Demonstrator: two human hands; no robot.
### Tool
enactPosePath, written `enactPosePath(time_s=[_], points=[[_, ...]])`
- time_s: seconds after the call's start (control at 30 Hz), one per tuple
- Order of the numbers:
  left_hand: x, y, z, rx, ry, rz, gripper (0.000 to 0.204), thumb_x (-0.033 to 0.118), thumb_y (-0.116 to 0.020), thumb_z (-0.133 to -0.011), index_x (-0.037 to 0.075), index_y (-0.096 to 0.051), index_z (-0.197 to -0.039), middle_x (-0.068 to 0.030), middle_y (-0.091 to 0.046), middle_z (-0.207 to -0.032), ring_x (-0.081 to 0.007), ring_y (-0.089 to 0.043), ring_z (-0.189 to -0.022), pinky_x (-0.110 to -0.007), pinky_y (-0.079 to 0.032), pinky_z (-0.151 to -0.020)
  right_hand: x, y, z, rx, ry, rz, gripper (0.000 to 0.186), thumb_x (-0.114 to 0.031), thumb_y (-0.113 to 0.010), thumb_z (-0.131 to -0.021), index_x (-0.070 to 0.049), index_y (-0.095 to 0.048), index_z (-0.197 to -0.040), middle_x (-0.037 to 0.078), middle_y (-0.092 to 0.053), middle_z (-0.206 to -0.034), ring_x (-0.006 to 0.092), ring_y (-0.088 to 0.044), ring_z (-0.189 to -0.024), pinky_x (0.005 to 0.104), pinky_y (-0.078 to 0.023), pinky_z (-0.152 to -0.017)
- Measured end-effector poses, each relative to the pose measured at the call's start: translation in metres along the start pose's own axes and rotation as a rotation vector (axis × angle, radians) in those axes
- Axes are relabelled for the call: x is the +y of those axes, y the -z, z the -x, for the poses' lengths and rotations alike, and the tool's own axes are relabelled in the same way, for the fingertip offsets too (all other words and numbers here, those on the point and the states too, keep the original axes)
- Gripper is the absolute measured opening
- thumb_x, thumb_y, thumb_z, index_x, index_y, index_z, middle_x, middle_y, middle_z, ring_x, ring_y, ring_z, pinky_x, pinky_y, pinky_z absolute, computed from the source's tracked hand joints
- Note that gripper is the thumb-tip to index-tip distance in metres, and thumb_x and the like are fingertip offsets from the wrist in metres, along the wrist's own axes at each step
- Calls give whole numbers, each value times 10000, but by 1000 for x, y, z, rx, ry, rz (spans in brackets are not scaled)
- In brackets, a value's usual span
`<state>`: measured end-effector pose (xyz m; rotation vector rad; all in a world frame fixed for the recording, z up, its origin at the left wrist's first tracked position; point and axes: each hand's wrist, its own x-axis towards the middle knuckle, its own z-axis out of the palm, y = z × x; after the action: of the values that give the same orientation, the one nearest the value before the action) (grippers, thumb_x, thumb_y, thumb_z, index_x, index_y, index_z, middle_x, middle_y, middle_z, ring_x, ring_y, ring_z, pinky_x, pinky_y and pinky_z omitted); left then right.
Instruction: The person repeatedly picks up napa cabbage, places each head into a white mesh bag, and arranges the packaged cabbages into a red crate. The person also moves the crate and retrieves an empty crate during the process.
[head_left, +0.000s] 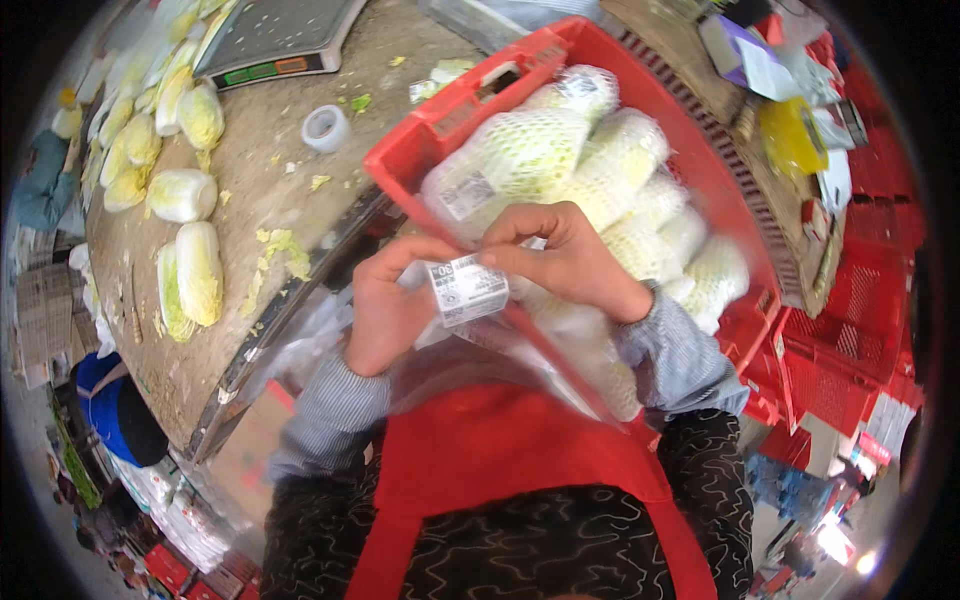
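White label [468, 291] up btwn both hands, just beside the red crate [415, 150]!
Lower edge slants up to the right, printed face up; near-square, so long axis unclear. R hand [565, 255] pinched on its upper-right corner; L hand [388, 305] at left edge, grip partly hidden, can't tell if closed. Blk print, blurry.
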<state>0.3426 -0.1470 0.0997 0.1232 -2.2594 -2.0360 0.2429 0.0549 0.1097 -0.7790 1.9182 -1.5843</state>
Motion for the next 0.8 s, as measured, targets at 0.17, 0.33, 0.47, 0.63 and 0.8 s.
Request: enactPosePath(time_s=[0.17,0.33,0.47,0.63,0.8], points=[[1,-8,16,-163,318,10,169,-87,-692,-820,11,-610,-930,-29,-689,-971,-80,-627,-902,-243,-504,-812,-1,74,25,442,89,53,189,-168,-591,-990,11,-648,-1007,30,-663,-829,104,-590,-765,271,-487,-704],[-4,-9,27,-276,-69,7,191,-97,-703,-805,20,-561,-856,-65,-684,-946,-105,-628,-879,-244,-513,-784,74,212,-15,408,-17,1113,323,-324,-670,-909,-20,-639,-1012,134,-631,-882,272,-622,-915,390,-515,-787],[1,-13,30,-150,27,211,254,-107,-702,-818,30,-551,-970,-88,-693,-970,-115,-651,-893,-253,-534,-782,94,206,-36,502,-182,1425,452,-376,-764,-803,-29,-627,-1059,182,-624,-1001,370,-573,-1093,455,-504,-869],[16,-23,27,-99,8,101,210,-63,-683,-862,34,-561,-1003,-46,-690,-923,-69,-632,-855,-223,-503,-741,16,87,-1,104,23,193,350,-266,-750,-880,-11,-651,-1099,76,-679,-1015,167,-624,-895,335,-496,-867],[20,-43,30,-101,50,8,175,-44,-701,-825,50,-597,-930,22,-631,-912,-50,-601,-859,-221,-480,-767,-7,15,69,10,82,-36,141,-154,-652,-955,-33,-696,-1012,10,-680,-930,93,-597,-877,278,-484,-807]])
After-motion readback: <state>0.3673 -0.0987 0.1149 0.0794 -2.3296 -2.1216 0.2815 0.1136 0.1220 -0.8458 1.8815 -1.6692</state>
